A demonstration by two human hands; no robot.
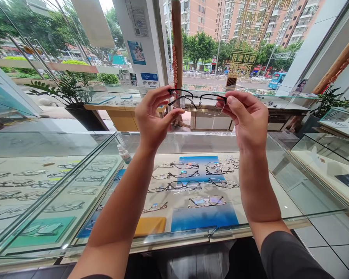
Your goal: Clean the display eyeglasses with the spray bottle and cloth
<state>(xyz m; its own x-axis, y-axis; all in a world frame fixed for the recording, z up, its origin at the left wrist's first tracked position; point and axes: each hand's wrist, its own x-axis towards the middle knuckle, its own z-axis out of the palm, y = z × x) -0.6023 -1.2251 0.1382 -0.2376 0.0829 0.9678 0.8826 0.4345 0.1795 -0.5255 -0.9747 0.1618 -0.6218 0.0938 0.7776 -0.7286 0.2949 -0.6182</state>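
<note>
I hold a pair of black half-rim glasses [198, 100] up in front of me, above a glass display counter [250, 228]. My left hand [152, 118] pinches the left end of the frame between thumb and fingers. My right hand [246, 114] grips the right end with its fingers curled round the hinge. The lenses face away from me and the frame is level. Both forearms reach up from the bottom of the view.
Under the counter glass lie several pairs of glasses [192, 185] on blue and yellow mats. A small spray bottle [124, 154] stands on the counter at left. A potted plant [72, 97] and more glass cases [331, 155] stand beyond, with shop windows behind.
</note>
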